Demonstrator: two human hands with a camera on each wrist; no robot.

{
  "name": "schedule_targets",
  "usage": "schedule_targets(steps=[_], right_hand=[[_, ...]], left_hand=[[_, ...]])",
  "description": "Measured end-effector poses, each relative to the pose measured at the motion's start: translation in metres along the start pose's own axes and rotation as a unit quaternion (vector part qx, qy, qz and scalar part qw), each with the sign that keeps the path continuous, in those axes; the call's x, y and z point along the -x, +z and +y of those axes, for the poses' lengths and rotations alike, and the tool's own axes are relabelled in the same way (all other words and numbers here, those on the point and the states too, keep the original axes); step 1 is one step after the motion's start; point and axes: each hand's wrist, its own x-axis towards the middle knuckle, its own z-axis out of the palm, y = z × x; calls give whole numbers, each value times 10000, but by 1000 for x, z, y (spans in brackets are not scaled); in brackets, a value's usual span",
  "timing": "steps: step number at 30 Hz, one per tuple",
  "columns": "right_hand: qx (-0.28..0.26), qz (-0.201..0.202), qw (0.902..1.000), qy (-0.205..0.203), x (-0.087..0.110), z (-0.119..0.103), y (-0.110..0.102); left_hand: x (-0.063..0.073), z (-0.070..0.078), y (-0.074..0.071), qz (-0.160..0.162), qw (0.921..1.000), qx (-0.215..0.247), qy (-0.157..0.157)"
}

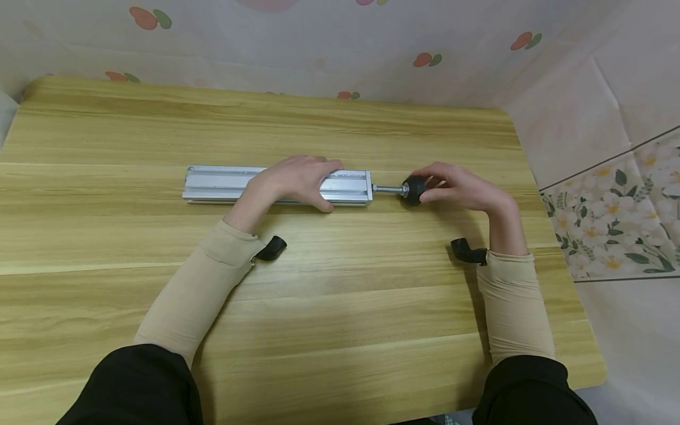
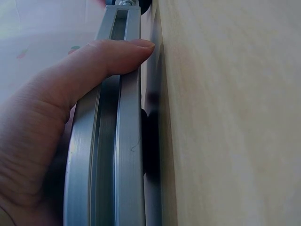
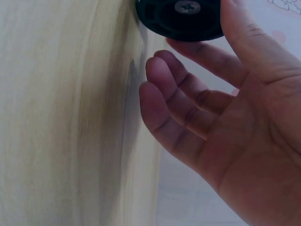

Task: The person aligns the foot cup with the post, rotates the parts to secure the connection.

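Note:
A silver aluminium extrusion (image 1: 218, 183) with long slots lies crosswise on the table. My left hand (image 1: 297, 183) grips it right of its middle, thumb over the near side and fingers over the far side. From the bar's right end a threaded rod (image 1: 389, 189) runs out to a round black levelling foot (image 1: 412, 191). My right hand (image 1: 459, 186) pinches that foot between thumb and index finger. In the right wrist view the foot's underside (image 3: 188, 23) shows a cross-head screw at its centre, and the other fingers curve loosely below it.
The wood-grain table (image 1: 340, 307) extends around both arms. Behind it hangs a pale fruit-print sheet (image 1: 297, 47). A floral panel (image 1: 616, 212) stands along the right edge. Black wrist cameras (image 1: 272, 248) stick out from the sleeves over the tabletop.

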Motion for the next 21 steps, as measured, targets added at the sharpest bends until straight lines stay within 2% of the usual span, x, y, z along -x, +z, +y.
schedule_targets(steps=[8,13,16,21], right_hand=[[-30,-392,9992,120,0,0,-2],[-26,-493,9986,173,1,-2,-2],[-117,-436,9987,252,2,-2,-2],[-580,-111,9981,145,-1,-6,0]], left_hand=[[0,1,0,-2,10000,-17,18],[0,1,0,-12,10000,-3,2],[1,1,0,-16,10000,3,-18],[1,0,0,-16,10000,20,-9]])
